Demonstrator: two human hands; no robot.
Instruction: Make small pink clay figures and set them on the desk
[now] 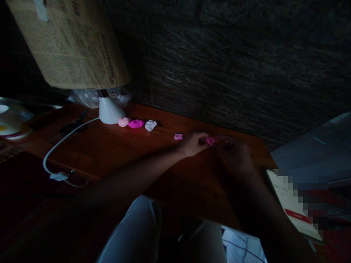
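My left hand (194, 144) is closed, its thumb and fingertips pinching a small, bumpy pink piece of what looks like modelling clay (211, 141) above the wooden table. My right hand (238, 153) comes in from the right, its fingers bent and closed close to that piece. A tiny pinkish spot shows at its fingertips, too dark to identify. Just left of my left hand, a second small pink clay piece (178, 136) lies on the table. Farther left sit a white lump (150, 125), a magenta lump (136, 124) and a pale pink lump (124, 122) in a row.
A lamp with a newsprint shade (82, 47) and white base (109, 111) stands at the back left, its white cord (55, 146) hanging over the edge. Dark scissors (72, 127) and a cup (12, 122) are farther left. A brick wall (219, 65) borders the table (170, 175).
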